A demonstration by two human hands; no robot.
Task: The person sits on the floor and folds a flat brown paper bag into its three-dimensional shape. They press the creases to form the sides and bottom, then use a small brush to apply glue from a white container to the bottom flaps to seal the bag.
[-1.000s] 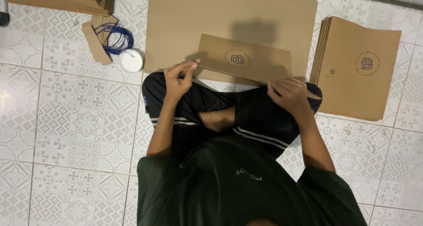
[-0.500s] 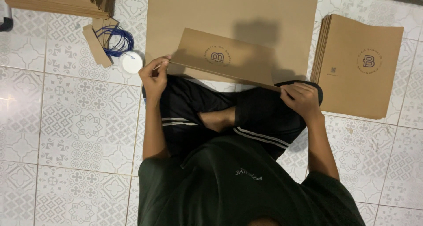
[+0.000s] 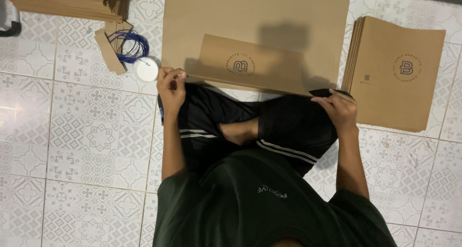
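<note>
A long folded brown paper sheet [image 3: 250,66] with a round dark logo lies across my knees, on top of a big brown sheet [image 3: 255,16] spread on the floor. My left hand [image 3: 172,85] pinches the folded sheet's near left corner. Fingers of my right hand [image 3: 339,110] grip its near right end, beside my black trousers. I sit cross-legged on the tiles.
A stack of brown logo-printed paper pieces [image 3: 399,73] lies to the right. At the upper left are a pile of brown sheets [image 3: 62,1], loose paper strips [image 3: 108,49], a blue cord coil [image 3: 129,45] and a white round lid [image 3: 147,70]. Patterned tiles [image 3: 72,146] stretch left.
Both hands have slid outward along the folded sheet's near edge, the left toward its left corner and the right toward its right end. The sheet now lies flatter and more spread out.
</note>
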